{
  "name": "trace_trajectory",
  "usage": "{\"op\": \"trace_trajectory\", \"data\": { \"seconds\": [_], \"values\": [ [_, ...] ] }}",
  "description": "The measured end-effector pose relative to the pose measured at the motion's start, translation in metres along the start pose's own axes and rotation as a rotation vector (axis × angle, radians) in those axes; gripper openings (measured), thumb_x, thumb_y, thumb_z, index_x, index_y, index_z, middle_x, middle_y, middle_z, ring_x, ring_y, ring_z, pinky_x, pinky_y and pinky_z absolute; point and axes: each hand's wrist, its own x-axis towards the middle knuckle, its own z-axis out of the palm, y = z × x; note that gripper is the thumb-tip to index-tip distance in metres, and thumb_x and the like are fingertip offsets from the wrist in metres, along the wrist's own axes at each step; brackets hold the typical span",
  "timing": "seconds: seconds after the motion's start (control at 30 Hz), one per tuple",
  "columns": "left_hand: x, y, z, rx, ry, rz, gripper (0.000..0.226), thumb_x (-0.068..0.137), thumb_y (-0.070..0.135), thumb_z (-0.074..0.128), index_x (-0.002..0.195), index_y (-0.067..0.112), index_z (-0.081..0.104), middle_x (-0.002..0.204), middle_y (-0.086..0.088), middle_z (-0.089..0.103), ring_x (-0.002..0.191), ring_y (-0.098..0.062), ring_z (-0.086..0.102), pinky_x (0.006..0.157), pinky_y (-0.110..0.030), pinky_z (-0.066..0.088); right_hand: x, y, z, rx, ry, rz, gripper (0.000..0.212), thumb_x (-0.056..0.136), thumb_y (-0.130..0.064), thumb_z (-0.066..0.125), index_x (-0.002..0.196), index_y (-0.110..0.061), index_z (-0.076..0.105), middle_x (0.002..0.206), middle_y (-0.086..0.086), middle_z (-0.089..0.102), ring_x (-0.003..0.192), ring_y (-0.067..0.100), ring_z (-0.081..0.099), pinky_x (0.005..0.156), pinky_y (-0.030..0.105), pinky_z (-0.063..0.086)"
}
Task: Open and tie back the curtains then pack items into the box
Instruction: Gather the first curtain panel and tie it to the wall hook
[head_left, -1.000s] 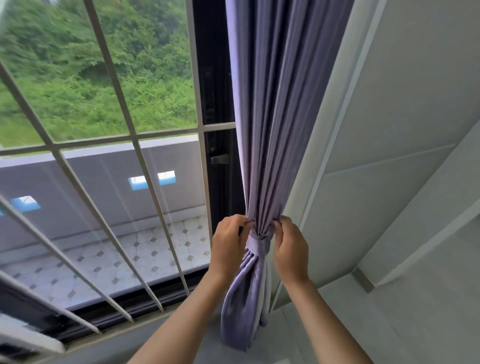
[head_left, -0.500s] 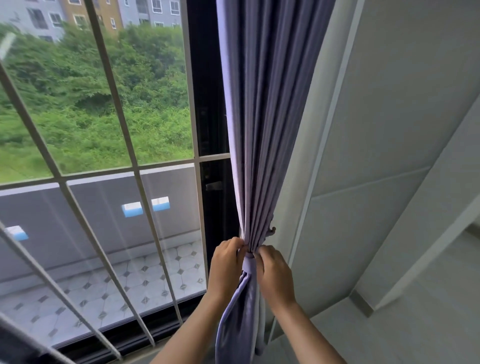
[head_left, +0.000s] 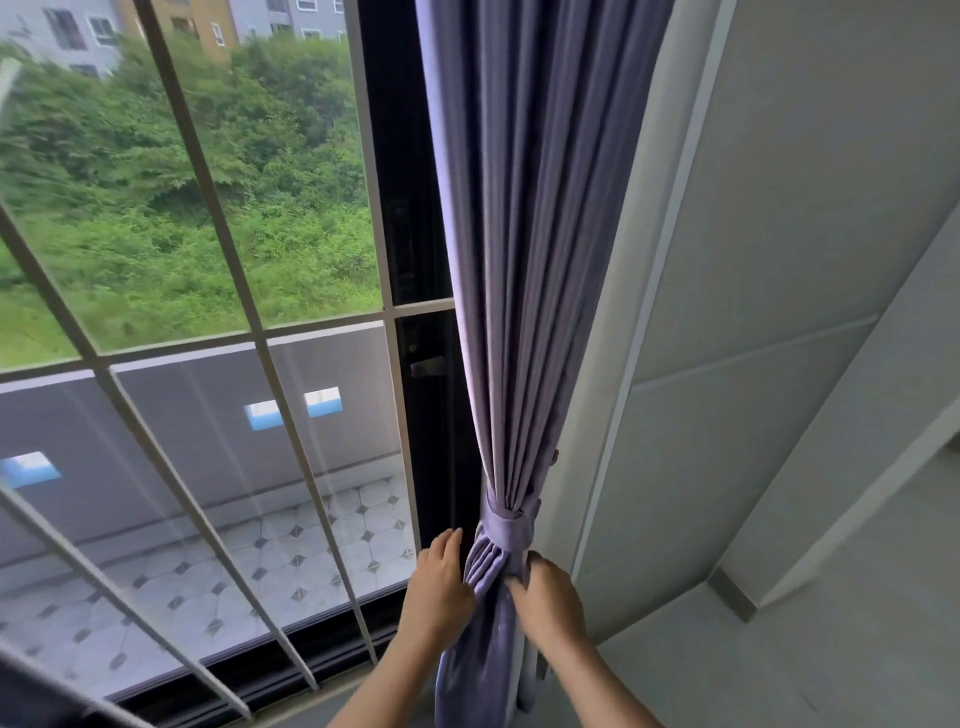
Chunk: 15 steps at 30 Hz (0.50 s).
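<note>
Window (head_left: 218, 218), at left: pale grille bars (head_left: 291, 431) are crossing the glass at a slant, and green shrubs, a grey parapet and a tiled terrace are showing through it. A dark window frame (head_left: 415, 208) is standing between the glass and the fabric.

Left hand (head_left: 439, 587): it is reaching up from the lower edge with fingers fairly straight and only loosely bent, lying against the left side of the gathered fabric just below the band. It is touching the folds rather than clasping them.

Curtain (head_left: 524, 234), at centre: the lilac fabric is hanging in long vertical pleats beside the dark frame, drawn to the right edge of the window and narrowing downward to a cinched waist. Below the waist it is spreading again into loose folds that are running out of the bottom of the view.

Tie-back band (head_left: 506, 527): a strip of the same lilac cloth is wrapping around the curtain at its narrowest part, just above both hands.

Right hand (head_left: 545, 597): its fingers are curling into the folds directly under the band, pinching the fabric from the right side.

Wall (head_left: 779, 260), at right: pale panelling is standing just beside the curtain, meeting a light floor (head_left: 831, 649) at the lower right.
</note>
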Motion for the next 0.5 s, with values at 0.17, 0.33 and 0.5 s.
{"op": "trace_trajectory", "data": {
  "seconds": [0.17, 0.33, 0.5],
  "values": [
    [0.02, -0.009, 0.015, -0.15, -0.173, -0.013, 0.079, 0.087, 0.025, 0.053, 0.151, 0.021, 0.009, 0.152, 0.008, 0.026, 0.133, -0.018, 0.034, 0.104, -0.026, 0.034, 0.005, 0.003, 0.009, -0.116, 0.068, -0.037, 0.027, 0.095, -0.036, 0.048, 0.097, -0.015, 0.065, 0.095, 0.007, 0.07, 0.09, 0.027, 0.064, 0.061, 0.031, 0.036],
    [0.016, 0.005, 0.034, -0.028, -0.011, 0.059, 0.022, 0.088, 0.029, 0.047, 0.074, 0.013, 0.05, 0.07, 0.005, 0.046, 0.077, -0.027, 0.058, 0.059, -0.028, 0.027, -0.008, 0.029, 0.042, -0.392, 0.05, -0.119, 0.024, 0.059, -0.017, 0.083, 0.062, -0.022, 0.06, 0.042, 0.002, 0.053, 0.035, 0.018, 0.053, 0.034, 0.025, 0.038],
    [0.004, 0.009, 0.047, -0.002, 0.068, 0.031, 0.026, 0.092, 0.023, 0.048, 0.075, 0.006, 0.058, 0.082, -0.01, 0.06, 0.075, -0.027, 0.059, 0.061, -0.033, 0.034, -0.007, 0.033, 0.041, -0.445, -0.002, -0.143, 0.014, 0.078, -0.019, 0.071, 0.08, -0.022, 0.058, 0.058, 0.002, 0.064, 0.05, 0.021, 0.064, 0.043, 0.028, 0.043]
  ]
}}
